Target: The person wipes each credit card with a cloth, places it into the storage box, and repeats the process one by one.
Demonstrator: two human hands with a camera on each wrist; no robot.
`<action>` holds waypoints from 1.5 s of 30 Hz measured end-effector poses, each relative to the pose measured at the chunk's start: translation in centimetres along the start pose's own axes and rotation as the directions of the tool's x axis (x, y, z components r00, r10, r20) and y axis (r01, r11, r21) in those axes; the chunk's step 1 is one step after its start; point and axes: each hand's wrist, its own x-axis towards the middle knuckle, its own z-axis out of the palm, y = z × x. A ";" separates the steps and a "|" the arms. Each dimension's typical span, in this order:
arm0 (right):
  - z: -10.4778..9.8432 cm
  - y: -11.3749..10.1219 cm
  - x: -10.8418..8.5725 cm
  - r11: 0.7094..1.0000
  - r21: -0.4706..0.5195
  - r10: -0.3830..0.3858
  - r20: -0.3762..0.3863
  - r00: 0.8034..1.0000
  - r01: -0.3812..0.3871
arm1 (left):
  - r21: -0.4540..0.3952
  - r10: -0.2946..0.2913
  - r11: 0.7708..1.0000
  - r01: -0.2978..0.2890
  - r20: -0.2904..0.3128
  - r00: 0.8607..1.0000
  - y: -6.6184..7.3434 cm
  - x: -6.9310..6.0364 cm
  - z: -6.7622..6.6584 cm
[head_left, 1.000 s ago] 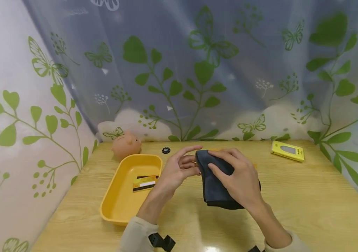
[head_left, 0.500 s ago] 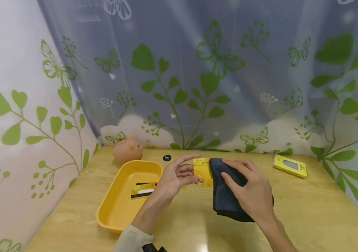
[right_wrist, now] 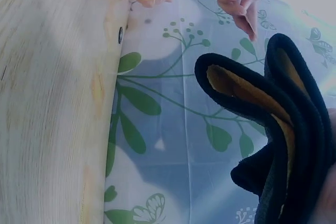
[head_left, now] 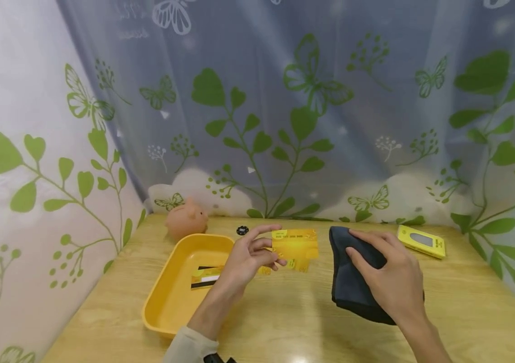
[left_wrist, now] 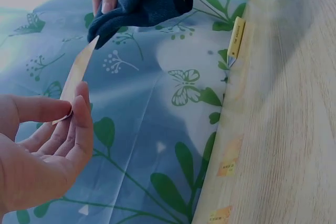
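My left hand [head_left: 250,257] pinches a yellow bank card [head_left: 296,242] between thumb and fingers, holding it above the table. Edge-on, the same card [left_wrist: 80,72] shows in the left wrist view. To its right, apart from the card, my right hand [head_left: 391,275] grips a folded dark blue cloth [head_left: 359,275] with black edging. The right wrist view shows the folds of this cloth [right_wrist: 294,114] with a tan inner side. On the table beyond the left hand lie two more yellow cards, one [left_wrist: 229,157] partly hidden in the head view and another [left_wrist: 220,215] nearer that hand.
A yellow tray [head_left: 159,307] at the left holds cards with black stripes. Behind it stands a pink piggy bank [head_left: 187,220], with a black poker chip [head_left: 242,230] to its right. At the back right lies a yellow box [head_left: 421,242]. A printed curtain borders the table.
My right hand has moved right with the cloth, away from the card. The card in my left hand, covered by the cloth earlier, is now in full view. The head view has shifted slightly.
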 end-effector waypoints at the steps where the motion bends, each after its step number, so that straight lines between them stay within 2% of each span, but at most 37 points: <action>1: 0.0 -0.1 -0.1 1.000 0.006 0.000 0.001 1.000 0.000 | 0.000 -0.002 1.000 0.002 -0.004 1.000 0.0 -0.1 0.1; 6: -0.1 -0.3 -0.3 0.999 0.033 -0.010 -0.005 1.000 0.010 | -0.002 -0.004 1.000 0.004 -0.018 1.000 -0.1 -0.1 0.6; 13: -0.1 -0.5 -0.1 0.998 0.056 -0.025 -0.005 1.000 0.026 | -0.065 -0.033 0.997 0.029 -0.075 0.997 0.2 0.0 1.2; 16: 0.0 -0.6 -0.1 0.997 0.071 -0.019 -0.001 1.000 0.019 | -0.062 -0.017 0.998 0.013 -0.080 0.997 0.2 0.0 1.2; 23: 0.1 -0.7 0.1 0.996 0.091 -0.010 0.006 1.000 0.010 | -0.062 0.060 0.996 -0.065 -0.083 0.995 -0.1 0.3 1.2; 30: 0.0 -0.7 0.0 0.995 0.098 0.000 0.015 1.000 -0.001 | -0.106 0.037 0.993 -0.054 -0.154 0.987 -0.4 0.2 1.2; 37: -0.3 -1.1 0.0 0.995 0.099 -0.008 0.014 1.000 0.007 | -0.161 0.053 0.985 -0.070 -0.110 0.993 -0.4 0.1 1.6; 42: -0.2 -1.7 0.1 0.994 0.112 -0.009 0.007 1.000 0.008 | -0.199 0.038 0.978 -0.061 -0.114 0.993 -0.2 0.2 1.8; 45: 0.0 -2.0 0.1 0.992 0.127 -0.016 0.011 1.000 0.015 | -0.184 0.036 0.981 -0.059 -0.126 0.991 -0.1 0.1 1.7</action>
